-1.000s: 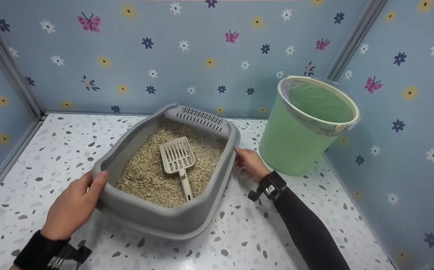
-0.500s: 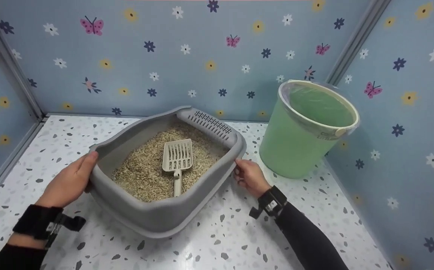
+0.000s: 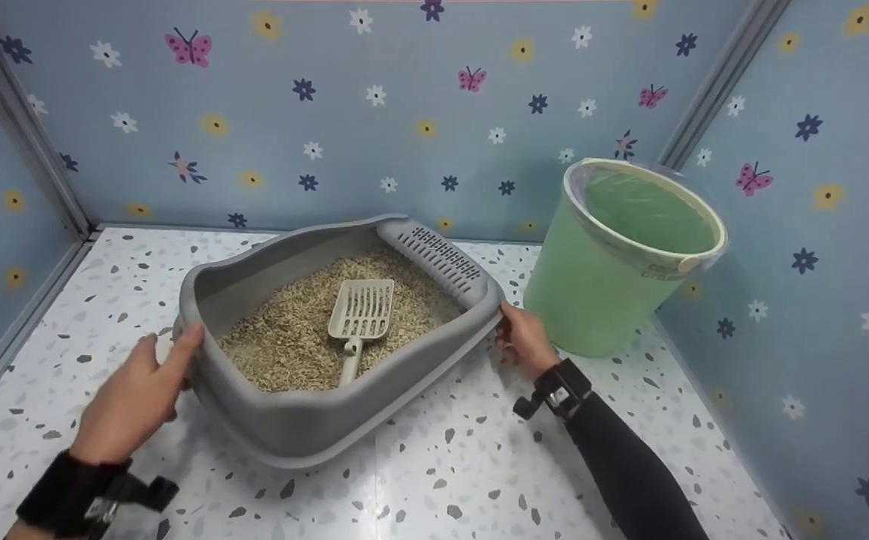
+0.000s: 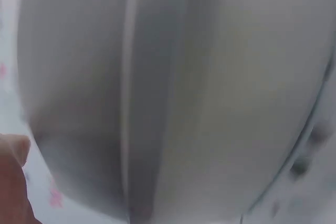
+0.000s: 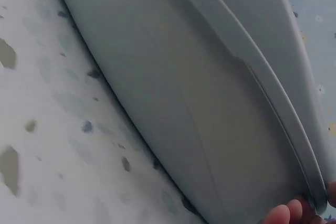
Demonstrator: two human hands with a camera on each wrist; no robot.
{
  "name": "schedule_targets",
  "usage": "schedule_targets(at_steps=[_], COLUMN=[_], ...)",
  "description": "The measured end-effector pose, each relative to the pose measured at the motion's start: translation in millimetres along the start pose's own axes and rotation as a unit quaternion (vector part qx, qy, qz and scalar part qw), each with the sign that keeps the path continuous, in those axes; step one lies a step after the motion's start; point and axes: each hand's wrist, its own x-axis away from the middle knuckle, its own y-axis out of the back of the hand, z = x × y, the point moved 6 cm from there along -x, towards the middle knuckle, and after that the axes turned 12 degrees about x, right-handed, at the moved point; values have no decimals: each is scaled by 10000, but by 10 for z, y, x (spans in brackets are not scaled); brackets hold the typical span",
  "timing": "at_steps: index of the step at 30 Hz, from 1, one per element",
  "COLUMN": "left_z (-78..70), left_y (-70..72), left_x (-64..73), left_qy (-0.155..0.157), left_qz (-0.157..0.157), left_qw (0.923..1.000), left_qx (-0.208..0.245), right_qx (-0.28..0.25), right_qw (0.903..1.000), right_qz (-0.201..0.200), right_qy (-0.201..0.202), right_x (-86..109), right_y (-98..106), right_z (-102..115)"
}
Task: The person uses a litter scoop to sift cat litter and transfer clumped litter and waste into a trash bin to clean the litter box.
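A grey litter box filled with tan litter pellets rests on the speckled surface. On the pellets lies a beige slotted litter scoop, its handle toward the front. My left hand is beside the box's left front corner, thumb at the outer side and index finger raised off it. In the left wrist view, a fingertip shows next to the box's grey wall. My right hand pinches the rim at the right side; the right wrist view shows curled fingers under the lip.
A green trash bin with a clear liner stands just beyond my right hand, at the right wall. Blue flowered panels enclose the back and both sides. The white speckled surface extends in front of the box.
The litter box has turned clockwise: its back end has swung right and its front corner left, the scoop turning with it. My left hand's index finger has come off the rim.
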Motion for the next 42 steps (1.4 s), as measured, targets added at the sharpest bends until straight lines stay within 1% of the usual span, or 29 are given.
schedule_targets(at_steps=[1,3,5,7,8,10,11,13,15,17,18,20,21,23,25,27,29,31,32,34,36,38,40,42], left_z=[-6,-41,-80,-94,-89,-54,-29,16,47,65,65,50,39,6,-35,-78,-134,-193,-219,-235,-214,-157,-85,-16], left_y=[-83,-238,-345,-385,-382,-350,-318,-232,-143,-70,-47,-36,-49,-105,-189,-285,-377,-441,-464,-489,-460,-403,-313,-222], left_x=[75,155,162,128,97,19,-25,-136,-274,-398,-442,-470,-448,-329,-156,26,167,247,265,268,226,158,69,-31], left_qy=[64,33,-75,-131,-116,36,126,209,119,-67,-129,-198,-172,-51,72,125,7,-251,-397,-585,-651,-591,-439,-260], left_qz=[128,320,415,426,413,426,430,435,476,516,534,574,572,617,677,744,790,761,754,750,697,693,604,539], left_qw=[9998,9983,9943,9903,9884,9855,9851,9840,9820,9795,9789,9791,9799,9834,9867,9878,9882,9876,9864,9845,9848,9861,9897,9907], left_qx=[115,495,981,1315,1456,1641,1660,1712,1824,1946,1970,1940,1901,1708,1474,1360,1311,1348,1402,1476,1449,1388,1219,1220], right_qx=[-48,-114,-232,-343,-431,-630,-705,-821,-815,-726,-683,-569,-509,-386,-176,84,340,482,459,347,192,138,156,242], right_qw=[10000,9999,9997,9993,9989,9977,9971,9958,9952,9951,9950,9958,9965,9978,9992,9997,9991,9984,9983,9983,9989,9994,9996,9995], right_qz=[-19,-24,26,93,134,218,264,371,518,657,711,701,642,496,311,216,236,305,369,462,407,261,88,28], right_qy=[-17,-55,-91,-120,-128,-138,-143,-161,-143,-143,-146,-161,-180,-206,-171,-94,-7,49,48,61,114,184,231,216], right_x=[-46,-104,-121,-105,-85,-21,26,141,273,401,447,486,474,397,283,172,99,73,73,107,168,256,375,511], right_y=[36,88,105,101,93,77,67,53,38,36,45,84,116,183,248,298,325,332,327,302,269,232,188,139], right_z=[6,15,19,4,-7,-36,-51,-83,-118,-140,-150,-154,-147,-120,-75,-27,6,18,12,-7,-27,-50,-77,-110])
